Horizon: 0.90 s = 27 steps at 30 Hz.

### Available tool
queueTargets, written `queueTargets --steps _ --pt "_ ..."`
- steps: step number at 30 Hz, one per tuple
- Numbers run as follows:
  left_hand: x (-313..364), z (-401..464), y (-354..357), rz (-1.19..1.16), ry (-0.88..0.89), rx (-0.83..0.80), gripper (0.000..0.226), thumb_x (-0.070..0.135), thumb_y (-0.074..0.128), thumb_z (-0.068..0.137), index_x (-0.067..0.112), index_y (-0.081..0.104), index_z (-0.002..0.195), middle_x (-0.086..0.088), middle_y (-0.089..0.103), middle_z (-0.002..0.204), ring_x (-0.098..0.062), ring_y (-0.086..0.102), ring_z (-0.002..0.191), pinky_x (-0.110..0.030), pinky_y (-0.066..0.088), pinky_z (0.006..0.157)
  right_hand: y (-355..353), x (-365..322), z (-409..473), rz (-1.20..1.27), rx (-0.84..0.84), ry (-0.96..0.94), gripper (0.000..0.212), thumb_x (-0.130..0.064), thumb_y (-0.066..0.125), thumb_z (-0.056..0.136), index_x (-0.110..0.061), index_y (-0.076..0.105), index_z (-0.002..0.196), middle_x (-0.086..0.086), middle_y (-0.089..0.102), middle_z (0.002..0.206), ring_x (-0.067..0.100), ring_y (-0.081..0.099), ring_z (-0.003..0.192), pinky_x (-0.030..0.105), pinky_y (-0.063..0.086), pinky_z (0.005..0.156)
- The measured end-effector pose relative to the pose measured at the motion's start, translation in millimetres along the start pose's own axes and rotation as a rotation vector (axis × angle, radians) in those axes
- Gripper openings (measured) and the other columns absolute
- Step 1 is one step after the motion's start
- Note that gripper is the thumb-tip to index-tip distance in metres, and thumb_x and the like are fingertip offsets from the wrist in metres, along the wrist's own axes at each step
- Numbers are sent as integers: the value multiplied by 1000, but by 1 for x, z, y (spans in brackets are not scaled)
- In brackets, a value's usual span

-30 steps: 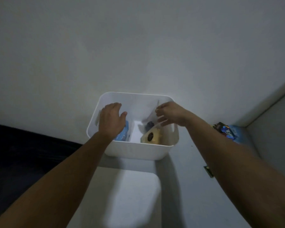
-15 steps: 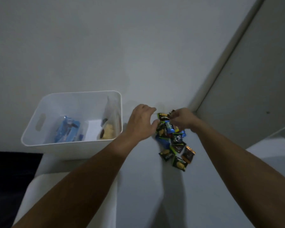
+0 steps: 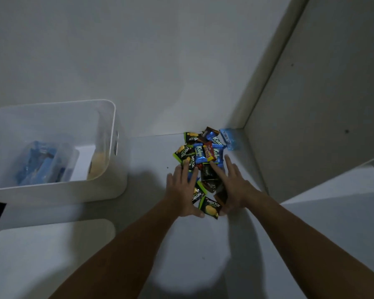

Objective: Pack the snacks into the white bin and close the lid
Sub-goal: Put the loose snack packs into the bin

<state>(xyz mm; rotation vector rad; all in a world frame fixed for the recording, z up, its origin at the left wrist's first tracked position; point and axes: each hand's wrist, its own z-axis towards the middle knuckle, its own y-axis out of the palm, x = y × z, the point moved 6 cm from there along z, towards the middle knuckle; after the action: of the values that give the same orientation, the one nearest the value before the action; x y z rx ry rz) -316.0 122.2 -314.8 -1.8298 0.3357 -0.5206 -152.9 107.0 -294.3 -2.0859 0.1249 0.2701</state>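
Both hands lie flat on a pile of snacks [image 3: 203,156] heaped in the far right corner of the desk [image 3: 151,212], where 2 walls meet. The left hand [image 3: 185,190] rests on the pile's left side with fingers straight and spread wide, its thumb at a green Nextar packet [image 3: 211,209] at the near edge. The right hand [image 3: 231,186] mirrors it on the right side, fingers also straight and spread, forefinger laid across a dark wrapper; neither hand grips anything. Between them sit green Nextar packets, blue Kalpa packets [image 3: 199,153] and a red wrapper [image 3: 209,152] (its print is too small to read). A pale blue packet [image 3: 229,139] lies at the far right of the pile, touching the wall.

The bin [image 3: 108,169] stands open to the left of the pile, apart from it. Inside are blue packets [image 3: 39,165] in a clear wrapper on its left and something yellow [image 3: 97,162] against its right wall. The lid [image 3: 52,255] lies flat on the desk just near of the bin.
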Motion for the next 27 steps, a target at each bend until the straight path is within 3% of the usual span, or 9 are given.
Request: queueTargets --steps 3,4,8,11,13,17,21,24,27 --pt "-4 11 3 -8 11 76 143 87 63 40 14 4 149 -29 10 156 -51 18 140 -71 29 101 -15 -3 15 -39 66 -44 156 -45 94 41 -51 -28 139 6 -41 151 39 -10 147 65 37 103" --pt "-6 16 3 3 -3 72 145 87 64 41 11 7 150 -30 10 156 -51 18 140 -71 28 101 -20 -3 21 -47 79 -53 156 -44 94 42 -51 -28 139 6 -41 151 39 -4 147 62 39 102" --pt "-12 33 -5 -11 -93 41 149 79 71 45 12 -9 151 -23 -14 157 -45 -6 145 -65 14 110 -36 -2 42 -134 90 -96 156 -42 94 42 -49 -25 141 11 -40 151 45 31 137 55 45 99" --pt "-18 46 -12 -36 -103 43 153 78 74 39 18 -11 151 -20 -19 157 -45 -8 144 -67 16 107 -41 1 53 -205 65 -90 150 -40 94 45 -47 -18 145 13 -31 155 45 31 134 54 44 101" --pt "-23 53 -12 -41 -105 35 148 76 75 39 24 -5 152 -17 -17 158 -43 -2 144 -66 22 105 -41 4 57 -215 56 -79 138 -37 93 46 -44 -1 148 11 -19 158 44 29 134 53 44 100" --pt "-22 54 -17 -57 -104 119 111 62 78 54 26 29 147 -13 1 160 -40 31 131 -51 38 98 -42 8 55 -153 75 -86 106 -33 90 52 -37 31 139 5 -1 158 39 34 129 48 46 97" --pt "-18 49 -14 -321 -24 213 71 34 84 56 14 57 118 -14 26 151 -39 55 111 -45 52 83 -38 10 48 3 90 -107 79 -21 82 67 -29 44 135 7 25 147 34 46 123 40 47 96" --pt "-10 37 -17 -376 33 319 31 11 77 59 10 62 86 -15 52 117 -35 63 84 -40 56 60 -34 11 40 95 92 -78 60 -18 76 76 -26 49 130 6 36 132 29 51 114 34 49 90" --pt "-7 28 -26 -407 25 390 20 -1 69 56 7 64 74 -15 56 87 -31 57 64 -36 52 49 -37 12 30 156 146 -42 45 -14 72 80 -24 56 121 6 40 129 27 48 116 32 45 91"
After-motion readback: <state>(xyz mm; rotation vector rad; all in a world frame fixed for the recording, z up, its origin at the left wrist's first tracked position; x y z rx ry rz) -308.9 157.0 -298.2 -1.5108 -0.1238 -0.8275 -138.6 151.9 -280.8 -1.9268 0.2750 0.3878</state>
